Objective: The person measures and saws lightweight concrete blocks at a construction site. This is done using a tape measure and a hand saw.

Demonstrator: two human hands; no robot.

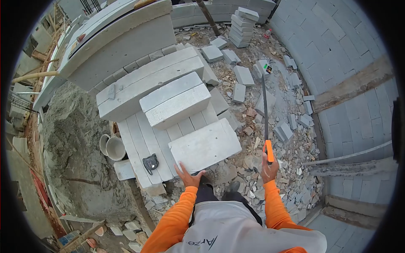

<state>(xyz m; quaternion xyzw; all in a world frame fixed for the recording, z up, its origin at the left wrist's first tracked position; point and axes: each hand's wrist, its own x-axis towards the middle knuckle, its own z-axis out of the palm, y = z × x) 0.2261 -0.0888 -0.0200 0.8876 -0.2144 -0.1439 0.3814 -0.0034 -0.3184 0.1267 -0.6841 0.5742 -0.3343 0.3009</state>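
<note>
My left hand (188, 176) rests with spread fingers on the near edge of a light grey concrete block (205, 144) that lies flat on a stack of blocks. Raised at the right, my right hand (268, 169) grips the orange handle of a long hand saw (265, 114), whose dark blade points up and away from me. Both sleeves are orange. A black tape measure (150, 163) lies on the blocks left of my left hand. Another block (176, 100) lies on the stack beyond the near one.
Broken block pieces and rubble (253, 84) cover the floor to the right. A curved block wall (337, 63) stands at the right, a stack of blocks (243, 26) at the back. A sand heap (71, 139) and two buckets (112, 146) lie at the left.
</note>
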